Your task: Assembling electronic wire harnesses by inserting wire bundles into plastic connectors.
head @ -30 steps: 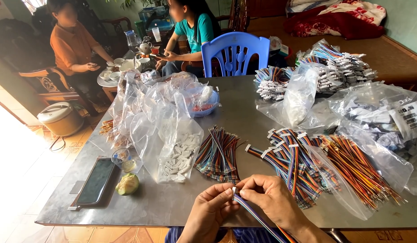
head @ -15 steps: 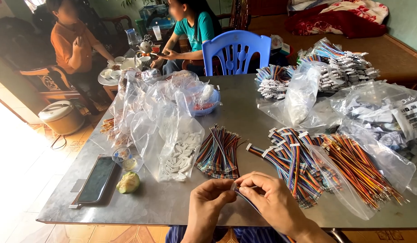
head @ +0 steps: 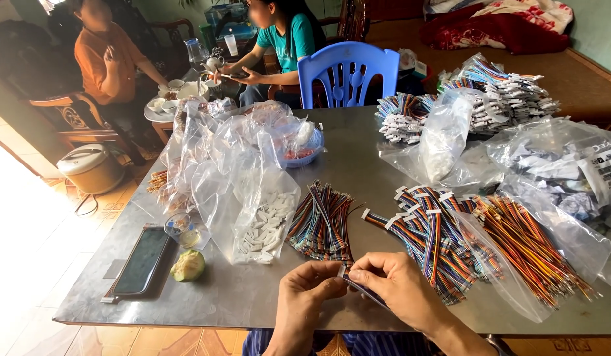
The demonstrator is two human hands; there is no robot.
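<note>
ribbon cable (head: 366, 292): thin flat strip, near counter (head: 253, 303) edge, pinched between both hands, white connector end at fingertips
left hand (head: 305, 300): fingers together on cable tip
right hand (head: 401, 290): fingers clamped on cable, strip runs under palm
risk: tip could slip or wires splay, since the grip is tiny and at the very end
loose cable bundle (head: 320, 221): just beyond hands
connector bag (head: 262, 221): left of bundle
phone (head: 142, 260): far left

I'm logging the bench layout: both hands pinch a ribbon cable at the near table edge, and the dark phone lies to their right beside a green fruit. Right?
Not quite. In the head view the phone lies left of the hands, by the green fruit. The left hand and right hand do pinch the ribbon cable at the table edge.
</note>
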